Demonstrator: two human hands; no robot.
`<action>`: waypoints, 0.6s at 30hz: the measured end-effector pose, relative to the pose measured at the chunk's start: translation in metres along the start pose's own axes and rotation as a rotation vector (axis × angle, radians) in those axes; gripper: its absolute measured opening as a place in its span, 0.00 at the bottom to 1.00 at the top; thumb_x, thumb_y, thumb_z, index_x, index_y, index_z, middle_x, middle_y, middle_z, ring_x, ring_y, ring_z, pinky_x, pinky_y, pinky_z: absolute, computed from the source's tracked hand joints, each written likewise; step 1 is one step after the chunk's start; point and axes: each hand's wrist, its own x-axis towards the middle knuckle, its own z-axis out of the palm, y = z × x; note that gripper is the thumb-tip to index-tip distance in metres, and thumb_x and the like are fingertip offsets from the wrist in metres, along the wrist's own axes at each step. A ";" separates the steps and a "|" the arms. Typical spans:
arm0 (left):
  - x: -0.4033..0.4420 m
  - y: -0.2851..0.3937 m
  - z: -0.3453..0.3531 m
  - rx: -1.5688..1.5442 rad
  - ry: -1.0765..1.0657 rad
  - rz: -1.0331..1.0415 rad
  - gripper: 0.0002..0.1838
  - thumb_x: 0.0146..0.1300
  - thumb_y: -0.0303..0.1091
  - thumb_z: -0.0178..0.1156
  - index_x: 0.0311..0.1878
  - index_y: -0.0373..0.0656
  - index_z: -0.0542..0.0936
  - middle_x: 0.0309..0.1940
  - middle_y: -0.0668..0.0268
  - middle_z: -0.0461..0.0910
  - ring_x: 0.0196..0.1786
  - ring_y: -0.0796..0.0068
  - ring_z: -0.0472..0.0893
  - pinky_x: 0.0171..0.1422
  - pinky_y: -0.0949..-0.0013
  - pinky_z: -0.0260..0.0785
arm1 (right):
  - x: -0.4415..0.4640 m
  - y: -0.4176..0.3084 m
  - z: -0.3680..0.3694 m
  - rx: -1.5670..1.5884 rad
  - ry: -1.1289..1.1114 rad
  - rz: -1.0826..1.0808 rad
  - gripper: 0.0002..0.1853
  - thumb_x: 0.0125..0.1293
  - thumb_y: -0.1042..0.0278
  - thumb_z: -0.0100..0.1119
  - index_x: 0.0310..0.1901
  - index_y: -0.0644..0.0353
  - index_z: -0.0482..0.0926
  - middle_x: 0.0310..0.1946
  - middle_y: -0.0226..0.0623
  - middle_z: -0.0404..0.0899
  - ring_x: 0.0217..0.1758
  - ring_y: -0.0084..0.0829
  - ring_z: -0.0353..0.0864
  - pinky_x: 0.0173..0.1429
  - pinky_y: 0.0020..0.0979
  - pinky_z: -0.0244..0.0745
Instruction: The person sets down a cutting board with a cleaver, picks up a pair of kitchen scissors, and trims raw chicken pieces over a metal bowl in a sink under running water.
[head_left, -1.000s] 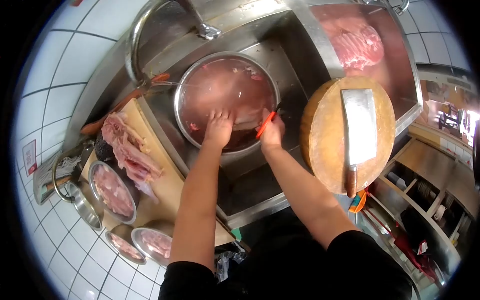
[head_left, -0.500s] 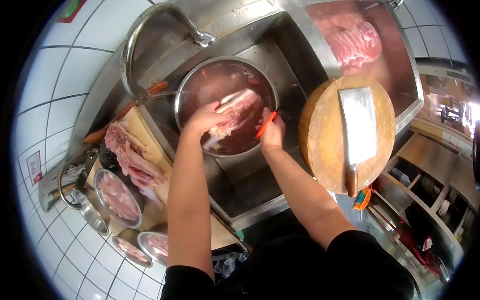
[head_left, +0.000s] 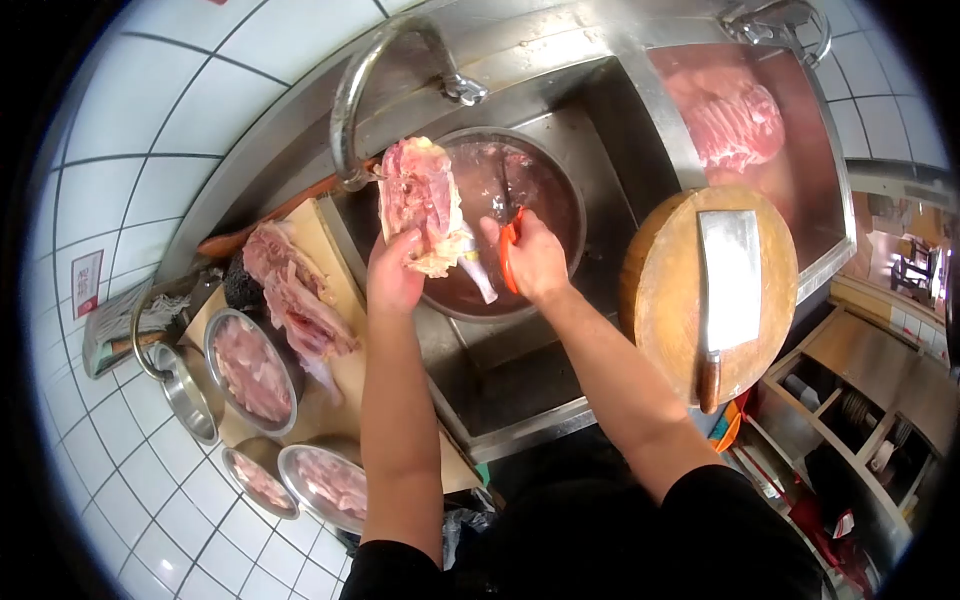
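Observation:
In my left hand (head_left: 396,272) is a raw poultry carcass (head_left: 420,195), raised over the left side of a round metal basin (head_left: 579,215). Its reddish inner side faces up, and a pale leg end (head_left: 483,277) hangs toward the right. My right hand (head_left: 537,260) is closed around the orange handles of scissors (head_left: 511,252), just right of the carcass. The dark blades point away from me over the cloudy reddish water in the basin. The blades and the carcass look apart.
A cleaver (head_left: 730,280) lies on a round wooden chopping block (head_left: 660,300) at the right. Beyond it, meat (head_left: 735,125) soaks in the second sink. A curved faucet (head_left: 345,110) arches near the carcass. At left, another carcass (head_left: 300,300) lies beside several meat bowls (head_left: 252,370).
My left hand has lifted the carcass out of the basin water, leftward and up, and turned it. The scissors have swung to point away from me. The view has shifted slightly.

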 end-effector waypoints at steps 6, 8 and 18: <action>-0.003 0.012 -0.003 -0.060 -0.041 0.037 0.34 0.62 0.22 0.57 0.73 0.33 0.66 0.64 0.54 0.77 0.65 0.59 0.78 0.71 0.56 0.71 | 0.007 -0.015 -0.018 -0.475 0.094 -0.493 0.29 0.60 0.43 0.70 0.49 0.64 0.79 0.46 0.48 0.82 0.52 0.46 0.83 0.57 0.41 0.79; -0.006 0.018 0.005 -0.014 -0.060 0.076 0.34 0.61 0.22 0.58 0.73 0.33 0.65 0.65 0.54 0.76 0.66 0.59 0.78 0.71 0.56 0.70 | 0.013 -0.023 -0.027 -0.603 0.115 -0.627 0.28 0.59 0.46 0.71 0.49 0.63 0.79 0.46 0.47 0.83 0.51 0.44 0.84 0.56 0.41 0.80; -0.010 0.027 0.017 -0.030 -0.075 0.135 0.36 0.61 0.26 0.59 0.74 0.32 0.64 0.66 0.53 0.75 0.68 0.57 0.76 0.72 0.53 0.70 | 0.034 -0.079 -0.058 -0.823 -0.119 -0.685 0.23 0.61 0.48 0.65 0.43 0.63 0.80 0.40 0.47 0.83 0.45 0.43 0.86 0.51 0.39 0.82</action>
